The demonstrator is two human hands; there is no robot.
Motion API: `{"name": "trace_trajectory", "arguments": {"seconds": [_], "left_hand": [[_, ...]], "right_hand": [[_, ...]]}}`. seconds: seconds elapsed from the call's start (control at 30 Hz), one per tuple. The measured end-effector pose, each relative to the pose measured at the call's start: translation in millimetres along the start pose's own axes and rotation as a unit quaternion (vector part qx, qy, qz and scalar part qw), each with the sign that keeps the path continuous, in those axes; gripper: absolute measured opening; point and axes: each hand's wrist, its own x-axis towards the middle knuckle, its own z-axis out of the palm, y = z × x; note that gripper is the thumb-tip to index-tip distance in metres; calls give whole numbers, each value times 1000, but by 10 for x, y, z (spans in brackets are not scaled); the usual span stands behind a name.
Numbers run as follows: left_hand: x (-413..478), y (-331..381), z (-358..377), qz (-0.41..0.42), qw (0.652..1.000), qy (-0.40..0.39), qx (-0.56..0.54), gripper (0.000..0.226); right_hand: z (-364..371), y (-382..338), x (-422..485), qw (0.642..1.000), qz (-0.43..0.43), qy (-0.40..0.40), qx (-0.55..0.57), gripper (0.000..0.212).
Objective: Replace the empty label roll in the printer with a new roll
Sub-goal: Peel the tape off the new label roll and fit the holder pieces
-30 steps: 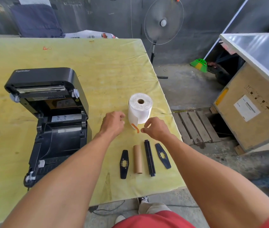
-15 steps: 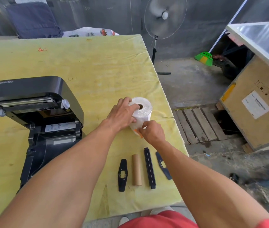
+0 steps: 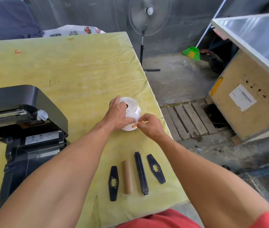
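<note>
White new roll upright on surface | left hand clasps it steady; right hand pinches orange tab, likely to free the end

Both forearms extended forward, left hand cupped palm-down (fingers curled), right hand pinching, thumb against forefinger

The yellow-covered table bears the open printer, label roll, cardboard core and three black parts.

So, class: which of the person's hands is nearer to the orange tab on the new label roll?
Right. The right hand pinches the orange tab low on the new label roll. The left hand grips the roll's top and side, just beside the tab.
</note>
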Motion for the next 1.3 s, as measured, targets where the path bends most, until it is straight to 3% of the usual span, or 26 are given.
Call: {"name": "trace_trajectory", "arguments": {"seconds": [0.13, 0.23, 0.3, 0.37, 0.43, 0.5, 0.53, 0.63, 0.83, 0.93, 1.1, 1.3], "left_hand": [[19, -39, -106, -119, 980, 82, -140, 61], [-64, -84, -200, -202, 920, 96, -322, 55], [-132, -114, -244, -233, 872, 97, -420, 56], [-187, -138, -287, -239, 841, 101, -476, 61], [-229, -158, -336, -242, 816, 110, -513, 55], [-261, -183, -397, -248, 796, 127, -537, 48], [-280, -198, -428, -248, 790, 135, -543, 47], [-349, -233, -513, -245, 786, 152, -547, 48], [-458, -246, -623, -259, 754, 191, -572, 48], [-489, -243, -639, -275, 743, 202, -575, 55], [-526, -243, -577, -281, 741, 181, -582, 57], [-501, -186, -424, -295, 713, 151, -618, 42]], "right_hand": [[-190, -218, 88, 997, -18, 11, 74, 27], [-346, -502, 169, 994, -27, -9, 104, 38], [-428, -705, 223, 995, -46, -30, 86, 34], [-474, -901, 244, 995, -65, -41, 58, 30], [-497, -1065, 245, 995, -67, -52, 51, 39], [-515, -1219, 219, 994, -62, -73, 50, 51], [-520, -1295, 197, 994, -66, -82, 39, 49], [-522, -1487, 123, 992, -100, -71, -2, 15], [-492, -1722, -116, 978, -188, -3, -93, 22], [-503, -1724, -217, 970, -217, -1, -109, 15], [-540, -1562, -369, 974, -213, -21, -78, 8], [-807, -1256, -331, 984, -164, 40, 51, 10]]}}
